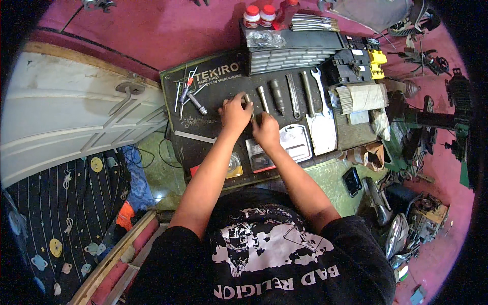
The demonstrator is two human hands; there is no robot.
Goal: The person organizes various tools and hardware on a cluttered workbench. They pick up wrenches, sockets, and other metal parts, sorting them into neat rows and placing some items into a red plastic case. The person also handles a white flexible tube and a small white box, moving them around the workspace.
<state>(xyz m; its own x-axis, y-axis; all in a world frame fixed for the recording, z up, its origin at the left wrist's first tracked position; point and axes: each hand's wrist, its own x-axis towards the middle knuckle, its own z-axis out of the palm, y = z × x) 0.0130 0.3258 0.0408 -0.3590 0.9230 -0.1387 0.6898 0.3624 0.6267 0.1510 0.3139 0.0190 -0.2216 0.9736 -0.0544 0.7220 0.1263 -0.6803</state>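
Note:
Over the black work mat (223,94), my left hand (235,114) is closed around the upper part of a short metal tube-shaped tool (247,98). My right hand (266,131) is curled at its lower end, just below a socket wrench (262,98) that lies on the mat. Fingers hide most of the held tool. To the right lie in a row a dark impact driver (277,95), a flat wrench (293,96), a long tube wrench (308,94) and a combination wrench (322,91).
T-handled tools (194,99) lie at the mat's left, above a steel ruler (194,136). Packaged tools (297,138) sit near the front edge. A grey parts cabinet (292,58) with red-lidded jars (251,18) stands behind. A white door (86,107) borders the left; motor parts (422,218) crowd the right.

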